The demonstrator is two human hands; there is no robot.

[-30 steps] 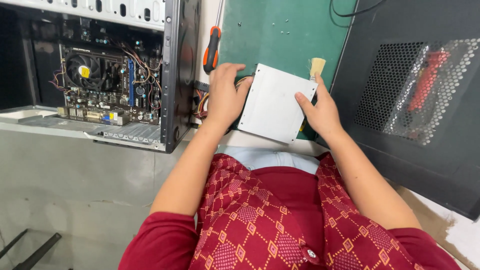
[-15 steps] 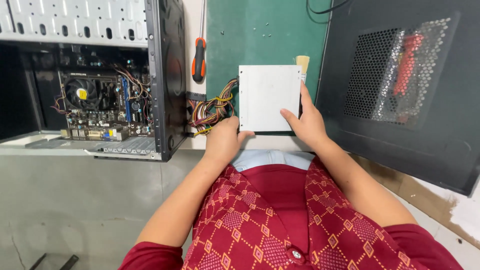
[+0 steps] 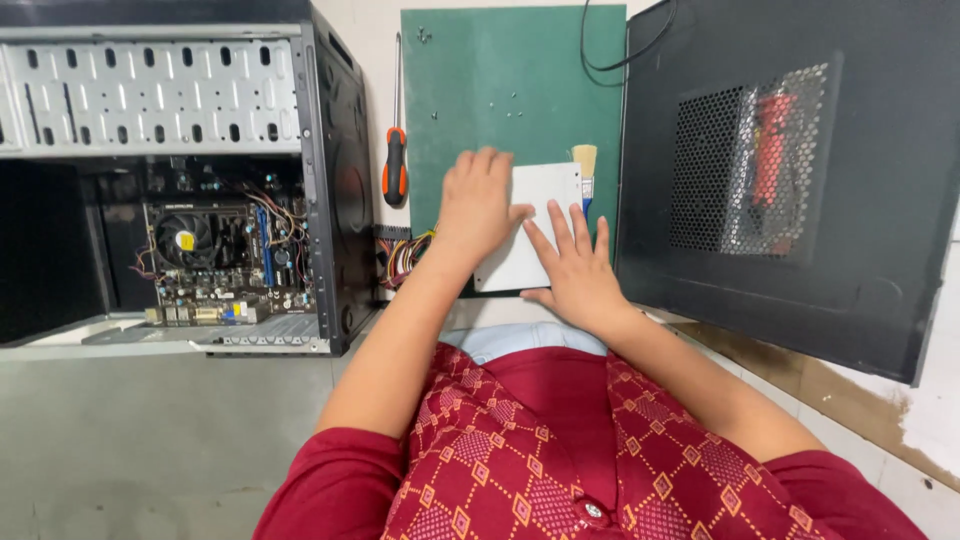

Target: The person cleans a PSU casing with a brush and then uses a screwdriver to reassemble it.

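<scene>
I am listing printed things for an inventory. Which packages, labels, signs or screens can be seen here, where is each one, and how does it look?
Round yellow sticker: on the hub of the black cooler fan, inside the open computer case at left.
Clear plastic wrap: over the perforated vent of the black side panel at right, something red showing through.
No screens or signs.

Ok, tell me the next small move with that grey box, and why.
Probably get a firmer grip and lift it slightly. Both the left hand and the right hand lie flat on the grey box, which rests on the green mat with its coloured wires trailing toward the open computer case.
</scene>
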